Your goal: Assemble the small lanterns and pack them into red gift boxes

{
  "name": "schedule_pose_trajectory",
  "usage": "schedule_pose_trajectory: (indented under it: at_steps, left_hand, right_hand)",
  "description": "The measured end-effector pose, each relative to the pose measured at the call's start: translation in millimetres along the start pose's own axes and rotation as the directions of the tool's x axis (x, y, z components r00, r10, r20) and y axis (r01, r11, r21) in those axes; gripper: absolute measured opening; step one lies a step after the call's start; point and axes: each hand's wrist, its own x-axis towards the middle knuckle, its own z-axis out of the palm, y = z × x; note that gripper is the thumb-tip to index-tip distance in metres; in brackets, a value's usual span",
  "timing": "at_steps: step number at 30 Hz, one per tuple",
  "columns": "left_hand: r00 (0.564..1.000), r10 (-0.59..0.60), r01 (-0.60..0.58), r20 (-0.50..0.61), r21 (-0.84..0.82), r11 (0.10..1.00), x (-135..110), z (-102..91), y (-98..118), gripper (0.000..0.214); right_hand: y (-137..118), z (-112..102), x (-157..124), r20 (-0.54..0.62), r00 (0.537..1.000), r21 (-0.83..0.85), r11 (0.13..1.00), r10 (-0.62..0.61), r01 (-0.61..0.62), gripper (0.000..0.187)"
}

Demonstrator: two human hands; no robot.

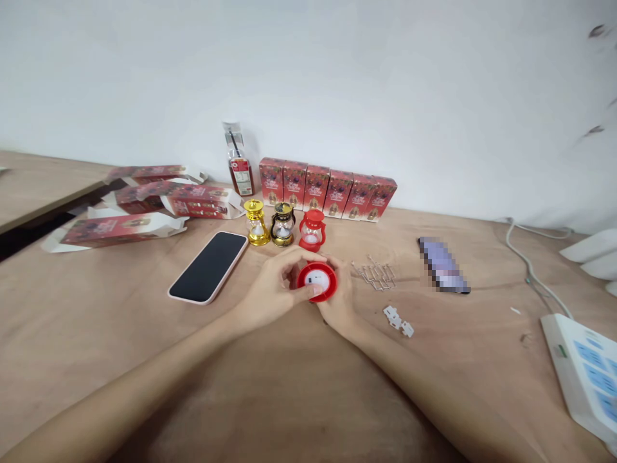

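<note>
Between my two hands is a red lantern (303,281), its round base with a white disc (324,279) turned up toward me. My left hand (272,283) grips it from the left, the thumb pressed on the white disc. From the right side my right hand (340,299) is closed round the lantern's body, most of its fingers hidden. Just beyond stand a gold lantern (257,224), a dark bronze lantern (283,225) and another red lantern (313,228), all upright. To the right lie several thin metal wire handles (378,275) and small white plastic pieces (399,321).
Red printed boxes (328,190) stand in a row by the wall, beside a bottle of dark liquid (240,167). Opened cartons (120,228) lie at the left. A phone (208,267) is left of my hands, another phone (443,265) right, near a power strip (583,373) and its cable (525,257).
</note>
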Motion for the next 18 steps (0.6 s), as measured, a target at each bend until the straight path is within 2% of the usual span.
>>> schedule_pose_trajectory:
  at_steps: [5, 8, 11, 14, 18]
  left_hand:
    - [0.999, 0.027, -0.026, -0.024, 0.023, 0.999, -1.5, 1.3, 1.5, 0.031]
    - [0.994, 0.103, -0.100, -0.040, 0.076, 0.992, -3.8, 2.1, 1.8, 0.038]
    - [0.978, 0.207, -0.201, -0.011, 0.197, 0.960, -5.7, 2.1, -0.2, 0.044]
    - [0.955, 0.296, -0.283, 0.012, 0.332, 0.900, -6.5, 1.5, -3.8, 0.040]
    - [0.947, 0.319, -0.301, 0.027, 0.408, 0.862, -6.5, 1.1, -7.9, 0.033]
  right_hand:
    - [0.6, 0.6, -0.7, -0.003, 1.000, 0.014, 1.000, 0.027, -0.027, 0.043]
    - [2.2, 1.6, -1.7, -0.021, 0.999, 0.035, 0.999, 0.031, -0.030, 0.043]
    - [3.1, 2.3, -2.2, -0.029, 0.999, 0.049, 0.998, 0.027, -0.026, 0.041]
    - [3.2, 2.1, -1.9, -0.021, 0.999, 0.054, 0.998, 0.031, -0.030, 0.042]
    - [4.0, 1.7, -2.0, -0.016, 1.000, 0.057, 0.998, 0.019, -0.018, 0.044]
